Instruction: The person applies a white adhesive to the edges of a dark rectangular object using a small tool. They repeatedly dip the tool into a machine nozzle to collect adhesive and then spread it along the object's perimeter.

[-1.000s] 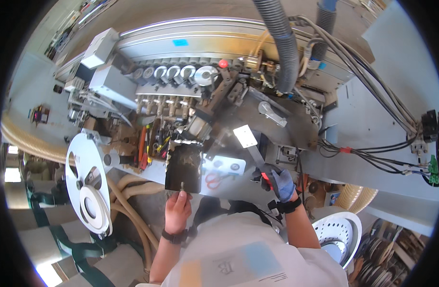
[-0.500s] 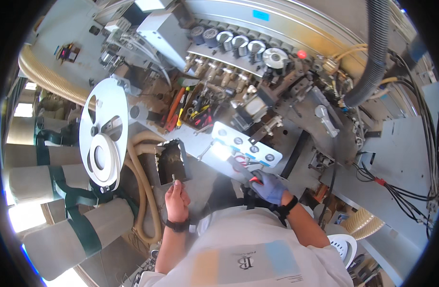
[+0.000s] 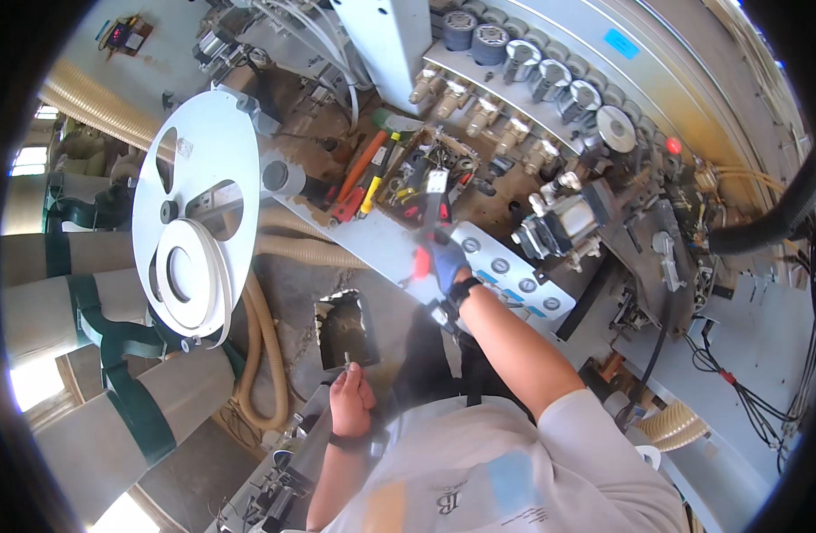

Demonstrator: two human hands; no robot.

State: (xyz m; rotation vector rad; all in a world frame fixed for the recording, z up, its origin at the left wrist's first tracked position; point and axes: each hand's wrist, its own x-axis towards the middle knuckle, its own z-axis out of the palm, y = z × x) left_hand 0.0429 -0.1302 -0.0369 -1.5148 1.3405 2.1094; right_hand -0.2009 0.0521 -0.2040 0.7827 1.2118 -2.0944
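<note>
My bare left hand (image 3: 349, 397) is closed in a pinch around a small metal pin-like piece (image 3: 346, 358), which points up between thumb and fingertips. My right hand (image 3: 447, 265), in a blue-grey glove, is wrapped round a red-and-black-handled tool (image 3: 437, 185) with a flat pale metal end. Motion smears the hand and handle, so the tool's exact kind is unclear. The tool's end reaches the near edge of an open toolbox (image 3: 468, 158) full of mixed hand tools. Beside my right wrist is a white panel with round dials (image 3: 499, 265).
Orange- and yellow-handled tools (image 3: 372, 197) lie left of the toolbox. A big white reel (image 3: 195, 160) stands at left, above beige hoses (image 3: 264, 355). A broken-edged dark opening (image 3: 344, 329) lies beyond my left hand. Brass fittings (image 3: 484, 115) line the machine behind.
My right hand has moved forward and left with the tool, from the dial panel to the toolbox. The left hand keeps its pinch. The view has shifted, moving the machine rightward.
</note>
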